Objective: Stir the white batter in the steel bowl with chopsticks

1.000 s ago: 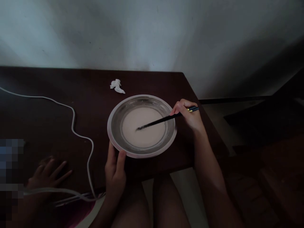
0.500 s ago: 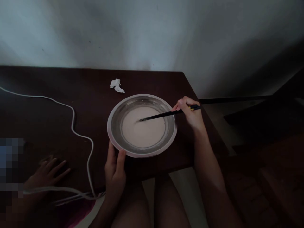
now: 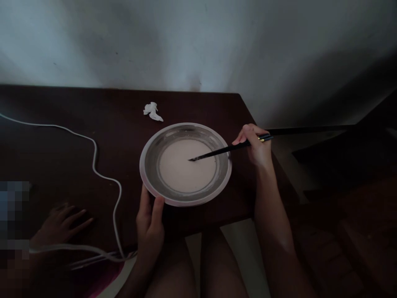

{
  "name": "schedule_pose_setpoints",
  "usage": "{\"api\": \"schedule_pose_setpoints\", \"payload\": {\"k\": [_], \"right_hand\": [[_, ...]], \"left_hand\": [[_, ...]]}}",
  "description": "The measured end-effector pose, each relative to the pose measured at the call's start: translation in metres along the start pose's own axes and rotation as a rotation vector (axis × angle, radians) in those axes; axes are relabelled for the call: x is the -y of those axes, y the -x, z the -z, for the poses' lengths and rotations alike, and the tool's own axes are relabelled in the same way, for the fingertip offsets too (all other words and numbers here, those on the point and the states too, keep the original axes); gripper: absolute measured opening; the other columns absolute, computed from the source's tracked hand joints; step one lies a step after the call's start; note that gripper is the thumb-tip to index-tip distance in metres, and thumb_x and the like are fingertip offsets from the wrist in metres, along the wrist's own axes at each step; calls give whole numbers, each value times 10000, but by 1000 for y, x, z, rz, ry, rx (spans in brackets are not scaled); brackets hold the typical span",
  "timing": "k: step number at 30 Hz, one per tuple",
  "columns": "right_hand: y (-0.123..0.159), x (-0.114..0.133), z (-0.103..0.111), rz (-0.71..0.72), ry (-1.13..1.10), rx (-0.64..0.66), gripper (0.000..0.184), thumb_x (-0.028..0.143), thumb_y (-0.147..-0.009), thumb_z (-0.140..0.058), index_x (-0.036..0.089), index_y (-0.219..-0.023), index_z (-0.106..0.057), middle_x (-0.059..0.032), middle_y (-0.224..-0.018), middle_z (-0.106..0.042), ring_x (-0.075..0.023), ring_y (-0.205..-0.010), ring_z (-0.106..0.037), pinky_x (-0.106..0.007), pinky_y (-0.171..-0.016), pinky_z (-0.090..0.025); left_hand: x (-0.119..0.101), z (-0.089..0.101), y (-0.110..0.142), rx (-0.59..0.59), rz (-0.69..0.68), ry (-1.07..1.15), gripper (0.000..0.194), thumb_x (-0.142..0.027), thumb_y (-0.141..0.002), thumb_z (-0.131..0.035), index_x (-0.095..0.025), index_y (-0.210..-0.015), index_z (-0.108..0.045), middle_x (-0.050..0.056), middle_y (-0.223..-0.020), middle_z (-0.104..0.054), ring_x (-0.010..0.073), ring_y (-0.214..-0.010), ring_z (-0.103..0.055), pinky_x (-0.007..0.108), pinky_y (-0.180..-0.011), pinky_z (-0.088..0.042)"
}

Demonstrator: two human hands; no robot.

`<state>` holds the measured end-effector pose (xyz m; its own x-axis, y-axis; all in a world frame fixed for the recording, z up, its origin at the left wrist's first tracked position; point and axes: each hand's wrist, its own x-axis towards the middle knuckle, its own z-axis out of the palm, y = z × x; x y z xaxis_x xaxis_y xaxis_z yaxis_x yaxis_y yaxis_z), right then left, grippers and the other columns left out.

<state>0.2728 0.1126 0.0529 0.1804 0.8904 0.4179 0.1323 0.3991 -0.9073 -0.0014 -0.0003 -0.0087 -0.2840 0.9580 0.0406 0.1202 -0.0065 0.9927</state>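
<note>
A round metal bowl holds pale, milky batter and sits near the front edge of a dark wooden table. My left hand grips the bowl's near rim, thumb and fingers pressed on it. My right hand is closed on a pair of black chopsticks, whose tips dip into the batter near the bowl's centre.
A crumpled white tissue lies behind the bowl. A white cable snakes across the table's left side. Another person's hand rests flat at the lower left. The table's right edge is close to my right hand.
The chopstick tips have swept from the left of the batter toward the centre right, and my right hand has drawn back to the right. The left hand has stayed on the rim.
</note>
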Motion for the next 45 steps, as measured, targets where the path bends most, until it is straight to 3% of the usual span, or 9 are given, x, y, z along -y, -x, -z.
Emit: {"api": "schedule_pose_setpoints", "payload": {"k": [6,13,19,24,26,32,37,39,45], "right_hand": [[3,1,-3,-38,11,201,401,522,-851,-663,230,-581,-612,31,-609,-682,-123,-610,-654,-299,-660,-491],[0,1,2,-1,-19,-6,445,474,-880,-645,225,-521,-565,47,-526,-639,-99,-522,-596,-286,-615,-468],[3,3,-5,-28,6,207,378,493,-859,-665,231,-590,-623,28,-621,-698,-120,-608,-649,-304,-651,-493],[0,2,-1,-22,70,-30,433,516,-857,-656,239,-536,-569,38,-562,-660,-123,-569,-629,-319,-662,-503],[0,2,2,-22,35,-57,472,533,-860,-643,238,-505,-541,39,-515,-620,-119,-523,-595,-316,-625,-487],[4,5,-4,-66,23,218,403,543,-834,-673,236,-579,-613,29,-610,-692,-125,-603,-651,-305,-646,-498],[0,2,0,-9,56,-8,436,517,-859,-656,230,-541,-576,42,-562,-666,-109,-563,-632,-299,-668,-494],[0,2,3,-7,20,-33,470,520,-867,-643,231,-509,-551,44,-513,-628,-106,-518,-600,-298,-628,-476],[3,5,-5,-44,56,178,405,548,-838,-665,237,-585,-611,27,-624,-702,-124,-614,-654,-308,-669,-508]], "left_hand": [[-3,0,1,-7,5,-16,602,-442,-940,-572,-292,-1506,-434,24,-1568,-457,248,-1483,-350,329,-1227,-252],[-4,0,0,-11,8,-16,611,-443,-932,-586,-280,-1502,-441,34,-1555,-475,245,-1476,-363,329,-1231,-241],[-6,-1,1,-7,28,0,609,-433,-939,-576,-287,-1511,-424,25,-1564,-462,245,-1481,-354,339,-1231,-244],[-5,-1,1,-10,19,-15,601,-432,-938,-575,-281,-1503,-439,23,-1558,-471,241,-1477,-364,333,-1226,-257],[-4,0,1,-7,23,-13,608,-435,-938,-574,-282,-1508,-430,25,-1564,-462,245,-1474,-368,342,-1229,-253],[-2,1,1,3,12,-12,614,-436,-938,-576,-292,-1514,-420,23,-1570,-454,249,-1486,-345,341,-1233,-244],[-5,-1,1,-18,2,-23,598,-431,-938,-581,-286,-1501,-442,22,-1559,-470,233,-1476,-364,311,-1220,-264],[-6,-1,1,-20,-10,-34,591,-435,-938,-579,-278,-1494,-455,26,-1557,-473,236,-1474,-369,311,-1220,-263],[-7,-1,1,-14,21,-35,600,-443,-937,-572,-273,-1499,-447,33,-1555,-475,252,-1473,-370,346,-1227,-259]]}}
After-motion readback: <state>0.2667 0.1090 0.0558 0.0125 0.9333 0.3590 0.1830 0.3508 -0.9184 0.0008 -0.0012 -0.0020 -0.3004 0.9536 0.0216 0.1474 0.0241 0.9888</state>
